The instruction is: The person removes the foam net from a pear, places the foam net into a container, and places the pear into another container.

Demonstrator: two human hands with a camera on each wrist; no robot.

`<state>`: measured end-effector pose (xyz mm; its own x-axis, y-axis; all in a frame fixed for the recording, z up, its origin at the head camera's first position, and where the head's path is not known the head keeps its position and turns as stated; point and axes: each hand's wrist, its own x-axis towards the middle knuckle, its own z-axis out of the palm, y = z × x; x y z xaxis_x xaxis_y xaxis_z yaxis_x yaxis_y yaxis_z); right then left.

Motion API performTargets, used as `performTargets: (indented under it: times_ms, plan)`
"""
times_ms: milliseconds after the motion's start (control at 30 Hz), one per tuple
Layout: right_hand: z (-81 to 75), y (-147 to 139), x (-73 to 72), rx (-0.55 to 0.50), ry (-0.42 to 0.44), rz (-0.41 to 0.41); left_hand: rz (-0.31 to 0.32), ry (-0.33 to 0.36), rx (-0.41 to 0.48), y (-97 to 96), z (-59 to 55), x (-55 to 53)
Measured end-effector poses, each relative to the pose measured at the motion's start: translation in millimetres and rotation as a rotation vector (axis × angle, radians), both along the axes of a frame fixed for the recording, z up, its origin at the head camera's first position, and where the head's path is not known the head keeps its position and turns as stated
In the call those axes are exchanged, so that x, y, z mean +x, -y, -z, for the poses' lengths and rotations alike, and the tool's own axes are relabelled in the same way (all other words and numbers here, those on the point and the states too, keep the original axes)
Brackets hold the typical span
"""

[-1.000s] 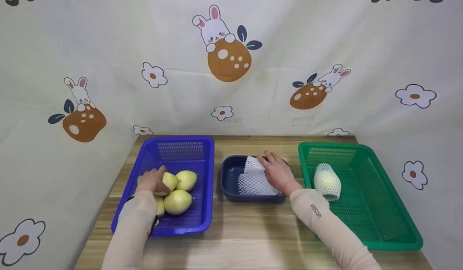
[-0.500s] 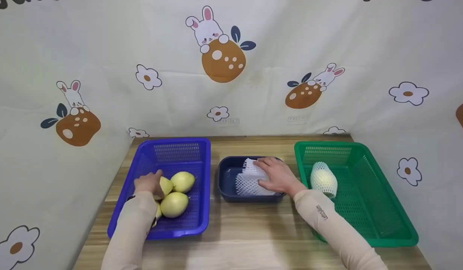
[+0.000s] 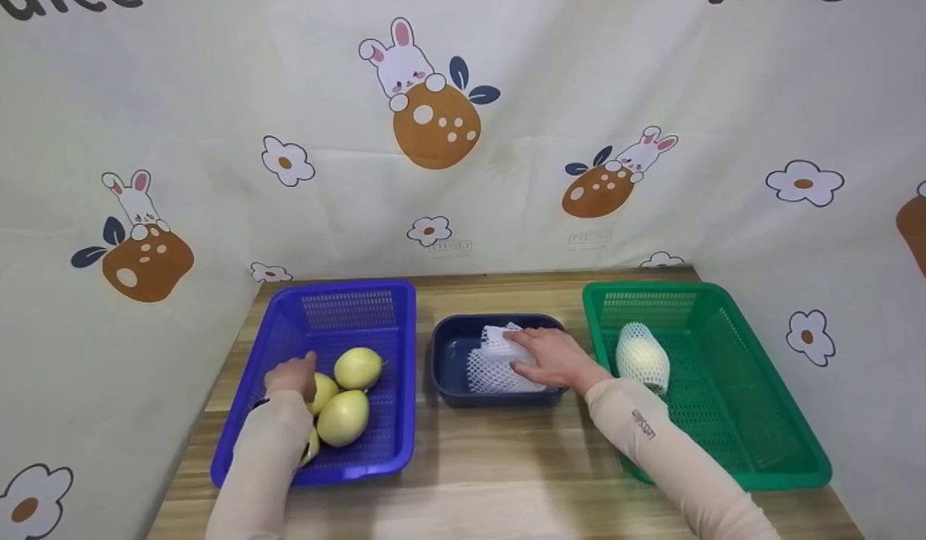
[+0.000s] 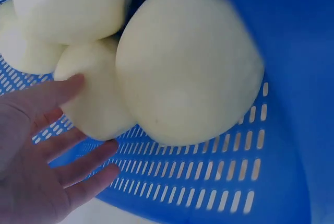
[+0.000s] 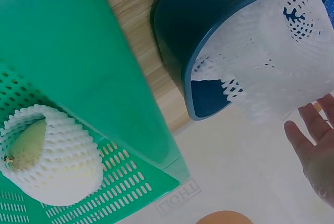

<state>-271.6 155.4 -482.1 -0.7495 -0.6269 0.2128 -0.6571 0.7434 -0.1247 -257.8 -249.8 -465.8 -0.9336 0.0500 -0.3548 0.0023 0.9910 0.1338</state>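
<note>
Several pale yellow-green pears [image 3: 344, 418] lie in the blue basket [image 3: 410, 360] at the left. My left hand [image 3: 289, 377] is at their left side. In the left wrist view its thumb overlaps a small-looking pear [image 4: 96, 91], and the other fingers [image 4: 86, 161] are spread below that pear. White foam fruit nets [image 3: 500, 371] lie in the navy tub [image 3: 449, 319] in the middle. My right hand [image 3: 556, 358] reaches over the tub, fingertips right at the upper net. In the right wrist view its fingers are loosely extended beside the net's edge [image 5: 282, 78].
A green basket [image 3: 740, 390] stands at the right, with one pear in a foam net [image 3: 642, 361] near its left wall. All containers sit on a wood-grain table [image 3: 463, 480]. A printed cloth [image 3: 537, 210] hangs behind and along both sides.
The pear by my left hand has shifted nearer to me, and that hand has drawn off its top. My right hand has pulled back slightly over the nets. The head view has shifted slightly.
</note>
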Motion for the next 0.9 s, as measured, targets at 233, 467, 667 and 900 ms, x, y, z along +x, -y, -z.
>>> performTargets:
  times_ms: [233, 467, 667, 900]
  plan:
    - [3.3, 1, 2.1, 0.021, 0.073, -0.006, 0.017, -0.021, 0.007, -1.1, -0.3, -0.6]
    - [1.5, 0, 1.8, 0.018, 0.075, -0.006, 0.023, -0.030, 0.018, -0.1, 0.1, -2.8]
    - [-6.8, -6, 0.4, -0.026, 0.052, 0.026, 0.016, -0.055, 0.060, -4.8, -2.8, -9.9]
    - [-21.2, -23, -0.8, -0.149, -0.029, 0.106, 0.024, -0.152, 0.100, -19.4, -14.7, -15.7]
